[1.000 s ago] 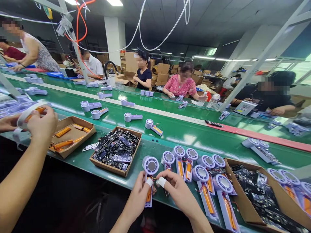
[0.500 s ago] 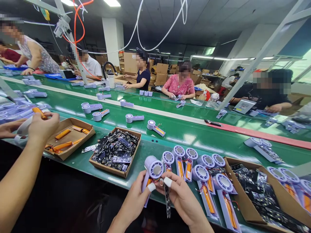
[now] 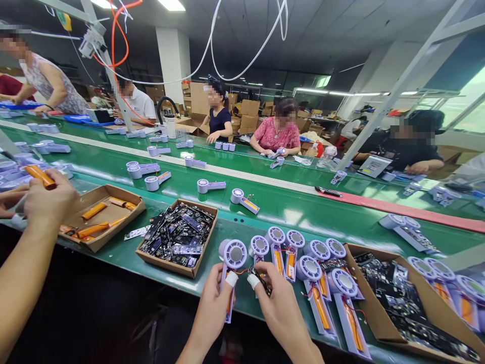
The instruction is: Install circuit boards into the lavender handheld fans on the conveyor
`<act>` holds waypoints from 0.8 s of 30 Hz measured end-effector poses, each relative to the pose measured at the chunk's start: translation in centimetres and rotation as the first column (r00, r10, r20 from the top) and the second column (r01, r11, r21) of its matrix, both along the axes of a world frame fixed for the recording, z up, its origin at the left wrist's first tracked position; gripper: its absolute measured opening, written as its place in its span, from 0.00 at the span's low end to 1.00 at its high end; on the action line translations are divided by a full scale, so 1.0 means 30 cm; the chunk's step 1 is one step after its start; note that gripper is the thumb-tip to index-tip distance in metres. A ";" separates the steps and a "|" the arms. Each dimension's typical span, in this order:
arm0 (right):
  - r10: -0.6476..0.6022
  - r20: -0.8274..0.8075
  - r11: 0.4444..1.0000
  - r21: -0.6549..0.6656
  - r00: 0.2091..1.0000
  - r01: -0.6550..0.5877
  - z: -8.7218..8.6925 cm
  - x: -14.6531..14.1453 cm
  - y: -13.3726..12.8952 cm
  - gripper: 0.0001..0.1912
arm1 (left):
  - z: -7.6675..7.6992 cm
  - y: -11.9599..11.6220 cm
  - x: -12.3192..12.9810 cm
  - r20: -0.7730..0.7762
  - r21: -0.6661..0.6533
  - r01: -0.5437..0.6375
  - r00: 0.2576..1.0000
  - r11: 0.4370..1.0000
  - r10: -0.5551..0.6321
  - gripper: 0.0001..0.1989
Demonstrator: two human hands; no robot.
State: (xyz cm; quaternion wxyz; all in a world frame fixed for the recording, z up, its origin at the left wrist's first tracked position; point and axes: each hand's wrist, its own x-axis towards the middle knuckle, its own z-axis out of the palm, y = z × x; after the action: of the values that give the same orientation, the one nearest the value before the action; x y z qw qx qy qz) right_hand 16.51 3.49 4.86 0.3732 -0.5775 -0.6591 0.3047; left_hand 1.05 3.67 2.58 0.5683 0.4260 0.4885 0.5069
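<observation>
Near the bench's front edge, my left hand [image 3: 214, 296] is closed round the handle of a purple fan [image 3: 234, 254], whose round head stands upright above the fingers. A white cover wraps the thumb. To its right, my right hand [image 3: 276, 293] pinches a dark circuit board [image 3: 262, 281], mostly hidden by the fingers, and its thumb also has a white cover. Thin red wires run between the fan and the board. Just behind and to the right, several purple fans [image 3: 310, 269] with orange batteries in their handles lie on the bench.
A cardboard box of circuit boards [image 3: 178, 235] lies left of centre, another box [image 3: 401, 298] at right. A co-worker's hand [image 3: 49, 199] holds an orange battery beside a battery box [image 3: 132, 207]. Beyond, a green conveyor [image 3: 182, 177] carries fans, with people across it.
My hands have moved apart slightly, and the board has turned from hanging down to lying mostly behind my right fingers. The wires now show between them. The co-worker's hand at left moved left.
</observation>
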 end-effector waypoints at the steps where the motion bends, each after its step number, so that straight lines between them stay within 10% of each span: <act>1: 0.046 0.152 0.999 0.009 0.987 -0.048 0.014 0.006 -0.003 0.11 | 0.003 0.001 -0.003 -0.029 0.021 -0.018 0.999 1.000 0.019 0.16; 5: 0.330 0.493 0.941 -0.106 0.805 -0.321 0.098 0.021 -0.025 0.14 | 0.017 0.004 -0.018 -0.094 0.061 -0.025 0.995 0.998 0.031 0.13; 11: 0.580 0.140 0.810 -0.208 0.803 -0.548 0.163 -0.022 -0.036 0.12 | 0.036 0.000 -0.021 -0.035 -0.036 0.084 0.996 0.996 -0.085 0.04; 17: 0.156 -0.464 0.806 -0.450 0.872 -0.384 0.024 -0.079 -0.035 0.29 | 0.033 -0.019 -0.025 0.330 -0.208 0.214 0.934 0.955 -0.137 0.15; 24: -0.120 -0.600 0.870 -0.447 0.791 -0.207 -0.045 -0.093 -0.065 0.33 | 0.045 -0.050 -0.019 0.290 -0.062 0.275 0.925 0.959 -0.247 0.16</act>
State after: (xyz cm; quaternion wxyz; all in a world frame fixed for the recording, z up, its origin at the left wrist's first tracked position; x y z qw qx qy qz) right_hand 13.73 1.53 3.50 0.3990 -0.5073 -0.4170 0.6399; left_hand 0.48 2.17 3.94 0.7148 0.3821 0.3673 0.4563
